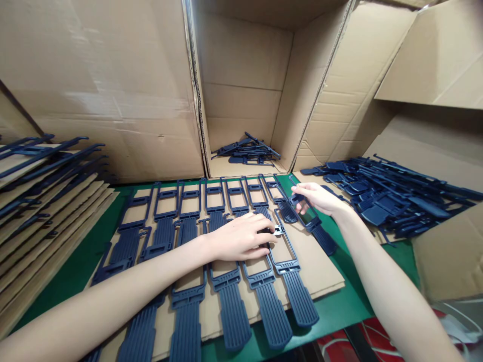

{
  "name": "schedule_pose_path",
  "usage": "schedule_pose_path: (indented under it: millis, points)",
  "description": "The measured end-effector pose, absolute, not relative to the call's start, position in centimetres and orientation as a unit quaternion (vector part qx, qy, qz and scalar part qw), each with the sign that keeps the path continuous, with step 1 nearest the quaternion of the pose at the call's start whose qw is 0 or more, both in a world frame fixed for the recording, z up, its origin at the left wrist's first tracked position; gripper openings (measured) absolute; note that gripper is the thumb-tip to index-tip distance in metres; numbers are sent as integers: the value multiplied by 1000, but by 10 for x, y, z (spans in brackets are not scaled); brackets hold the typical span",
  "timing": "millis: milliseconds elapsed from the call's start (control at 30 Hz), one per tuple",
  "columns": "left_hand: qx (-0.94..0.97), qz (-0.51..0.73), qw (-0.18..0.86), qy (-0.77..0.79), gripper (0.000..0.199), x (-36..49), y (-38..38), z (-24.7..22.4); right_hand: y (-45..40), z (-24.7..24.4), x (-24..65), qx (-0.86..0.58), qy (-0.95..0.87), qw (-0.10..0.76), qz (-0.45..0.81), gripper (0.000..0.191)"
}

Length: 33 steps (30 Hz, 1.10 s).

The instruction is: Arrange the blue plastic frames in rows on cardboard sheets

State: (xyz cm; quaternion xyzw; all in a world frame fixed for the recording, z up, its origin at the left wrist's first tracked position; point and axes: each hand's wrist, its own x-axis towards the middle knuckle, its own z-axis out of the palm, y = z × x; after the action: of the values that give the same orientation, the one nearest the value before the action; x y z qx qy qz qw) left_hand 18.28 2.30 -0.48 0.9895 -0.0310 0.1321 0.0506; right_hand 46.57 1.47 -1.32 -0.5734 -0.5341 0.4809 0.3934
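My right hand [315,198] pinches the upper part of a dark blue plastic frame with a ribbed paddle [325,240]. This piece hangs tilted over the right edge of a cardboard sheet [317,269]. Above the sheet, my left hand [245,236] has its fingers bent and apart, with the fingertips beside the shiny crossbar [278,230] of another frame [301,296] lying flat. Contact there is hard to make out. More frames of the same kind [236,317] lie in two overlapping rows, partly covered by my left hand and forearm.
A cardboard box [245,100] at the back holds a small pile of dark blue parts [247,149]. To the right lies a large heap of such parts [381,193]. Cardboard sheets layered with parts [56,231] are stacked at left. Beneath everything is a green tabletop [350,296].
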Motion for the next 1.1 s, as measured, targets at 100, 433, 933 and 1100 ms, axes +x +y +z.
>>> schedule_pose_path:
  millis: [100,433,933,1100]
  points:
    - [989,139,53,-20,30,182,24,-6,15,-11,466,-586,-544,402,447,41]
    - [989,120,83,28,49,181,27,-14,13,-4,472,-659,-567,457,187,53]
    - [988,130,83,29,36,181,26,-17,5,1,453,-637,-596,321,369,47]
    - [987,133,83,30,36,181,26,-16,5,-2,451,-676,-619,210,341,44]
